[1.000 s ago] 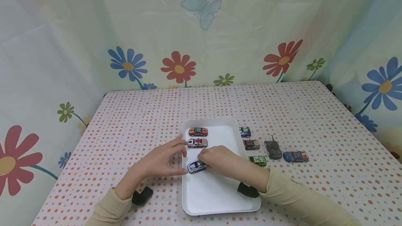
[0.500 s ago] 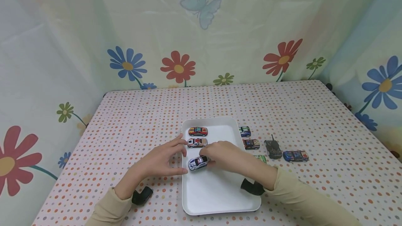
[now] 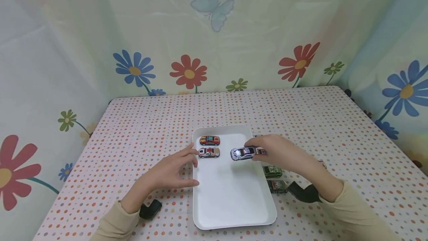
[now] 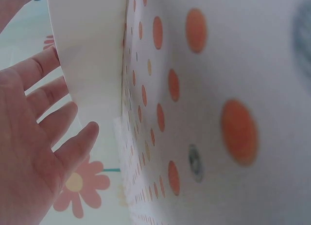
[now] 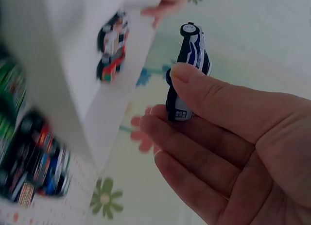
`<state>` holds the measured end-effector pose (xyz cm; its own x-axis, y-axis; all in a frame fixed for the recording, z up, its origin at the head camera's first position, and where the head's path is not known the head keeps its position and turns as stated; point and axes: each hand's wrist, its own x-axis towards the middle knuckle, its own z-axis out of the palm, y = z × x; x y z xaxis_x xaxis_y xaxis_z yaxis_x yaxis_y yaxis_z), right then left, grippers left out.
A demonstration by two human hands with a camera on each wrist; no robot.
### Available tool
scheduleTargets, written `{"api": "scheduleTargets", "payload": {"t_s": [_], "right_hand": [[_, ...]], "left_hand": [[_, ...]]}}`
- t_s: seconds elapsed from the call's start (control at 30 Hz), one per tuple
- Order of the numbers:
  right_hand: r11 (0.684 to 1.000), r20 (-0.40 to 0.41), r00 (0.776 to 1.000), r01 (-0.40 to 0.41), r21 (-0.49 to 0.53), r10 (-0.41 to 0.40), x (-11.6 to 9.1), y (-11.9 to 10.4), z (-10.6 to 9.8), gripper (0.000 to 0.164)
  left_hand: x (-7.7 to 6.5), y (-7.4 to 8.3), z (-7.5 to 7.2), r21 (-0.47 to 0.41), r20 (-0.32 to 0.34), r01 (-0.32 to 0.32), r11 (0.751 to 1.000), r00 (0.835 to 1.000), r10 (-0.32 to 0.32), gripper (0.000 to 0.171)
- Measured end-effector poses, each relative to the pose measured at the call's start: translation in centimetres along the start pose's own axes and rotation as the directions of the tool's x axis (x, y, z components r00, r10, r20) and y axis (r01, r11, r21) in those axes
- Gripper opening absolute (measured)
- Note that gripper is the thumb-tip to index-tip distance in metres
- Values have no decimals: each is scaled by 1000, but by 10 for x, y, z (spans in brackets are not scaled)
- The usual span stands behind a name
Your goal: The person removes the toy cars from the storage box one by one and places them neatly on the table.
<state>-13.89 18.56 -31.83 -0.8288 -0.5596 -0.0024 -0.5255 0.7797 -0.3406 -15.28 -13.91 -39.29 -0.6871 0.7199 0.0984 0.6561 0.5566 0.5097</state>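
My right hand (image 3: 281,153) pinches a white-and-blue toy car (image 3: 241,153) by its rear, between thumb and fingers. Raised over the right part of a white tray (image 3: 234,200), the car shows clear of the tray floor in the right wrist view. My left hand (image 3: 170,172) spreads along the tray's left side, fingertips at the rim, thumb apart from the fingers. Inside the tray's upper left sit a red-and-yellow toy car (image 3: 210,140) and, just below it, a white toy car (image 3: 209,153) with red and tan markings.
Right of the tray stand a green toy car (image 3: 272,171) and a dark toy vehicle (image 3: 277,186). A dark toy car with red and blue markings (image 5: 36,159) shows in the right wrist view. The right arm hides other toys. A dotted cloth (image 3: 150,122) covers the table.
My right hand has lifted the white-and-blue car off the tray's left side and carried it right and away from me. The left hand has stayed at the rim.
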Motion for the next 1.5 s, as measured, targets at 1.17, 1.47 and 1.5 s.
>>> {"api": "scheduleTargets", "payload": {"t_s": [1.17, 1.47, 1.5], "right_hand": [[936, 209, 932, -326, 135, 295, -141, 130, 8, 42], [933, 203, 928, -340, 119, 312, -141, 131, 8, 43], [936, 200, 930, -336, 111, 310, -140, 131, 8, 42]], "left_hand": [[0, 1, 0, -10, -2, 20, 1000, 1000, -20, 40], [0, 2, -1, -10, -6, 4, 1000, 1000, -4, 40], [0, 2, -1, -9, -6, 2, 1000, 1000, -2, 40]]}}
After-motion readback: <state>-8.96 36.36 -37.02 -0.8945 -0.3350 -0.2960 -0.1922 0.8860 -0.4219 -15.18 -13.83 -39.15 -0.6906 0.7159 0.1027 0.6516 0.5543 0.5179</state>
